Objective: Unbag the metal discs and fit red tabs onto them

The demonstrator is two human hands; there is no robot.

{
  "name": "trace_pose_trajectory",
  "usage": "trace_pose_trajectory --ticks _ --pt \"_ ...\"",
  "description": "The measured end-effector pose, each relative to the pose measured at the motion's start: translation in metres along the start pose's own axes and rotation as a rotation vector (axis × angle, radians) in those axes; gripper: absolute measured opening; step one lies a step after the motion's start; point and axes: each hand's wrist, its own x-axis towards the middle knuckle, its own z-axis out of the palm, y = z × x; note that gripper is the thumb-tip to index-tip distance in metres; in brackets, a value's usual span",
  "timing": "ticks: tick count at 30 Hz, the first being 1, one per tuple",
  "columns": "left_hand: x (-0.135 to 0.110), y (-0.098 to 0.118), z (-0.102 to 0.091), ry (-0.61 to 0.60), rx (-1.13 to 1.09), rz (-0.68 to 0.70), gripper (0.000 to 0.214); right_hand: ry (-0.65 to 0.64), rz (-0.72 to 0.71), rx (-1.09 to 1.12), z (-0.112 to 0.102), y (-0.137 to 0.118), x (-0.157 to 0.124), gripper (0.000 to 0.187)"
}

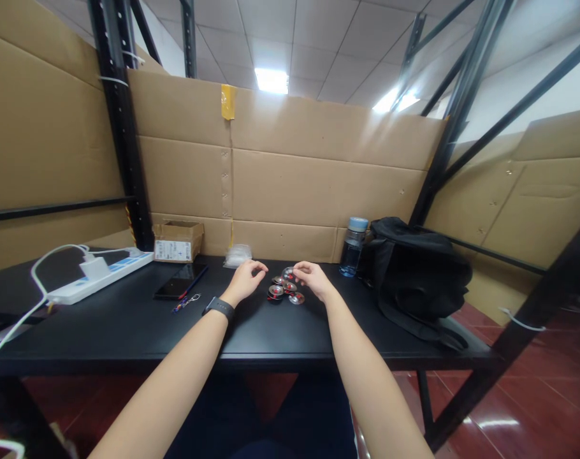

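Several small round silver discs with red marks (275, 291) lie in a loose, overlapping pile on the black tabletop between my hands. My right hand (313, 278) reaches in from the right, its thumb and fingertips pinched at the edge of a tilted silver disc (289, 273) on the far side of the pile. To the left of the pile, my left hand (246, 279) hovers palm down with thumb and fingers apart and nothing between them. A dark watch (219, 308) is on the left wrist.
Behind my left hand sits a clear plastic bag (238, 255). Farther left are a phone (181, 282), a keyring (187, 302), a small cardboard box (178, 241) and a white power strip (103, 278). A water bottle (353, 247) and black backpack (417, 274) stand right.
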Motion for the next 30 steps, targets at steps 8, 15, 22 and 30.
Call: trace_pose_trajectory --ticks 8,15,22,30 --pt "-0.002 0.013 -0.003 -0.178 -0.177 0.144 0.024 -0.206 0.033 0.155 0.019 -0.006 -0.008 0.044" --pt "-0.005 0.015 0.001 -0.314 -0.211 0.131 0.025 -0.242 -0.029 0.073 0.021 -0.014 -0.014 0.039" --pt "-0.006 0.016 0.003 -0.317 -0.24 0.144 0.025 -0.278 -0.02 0.036 0.024 -0.02 -0.017 0.036" --pt "-0.007 0.015 0.006 -0.383 -0.28 0.167 0.024 -0.32 -0.013 0.049 0.023 -0.015 -0.014 0.033"
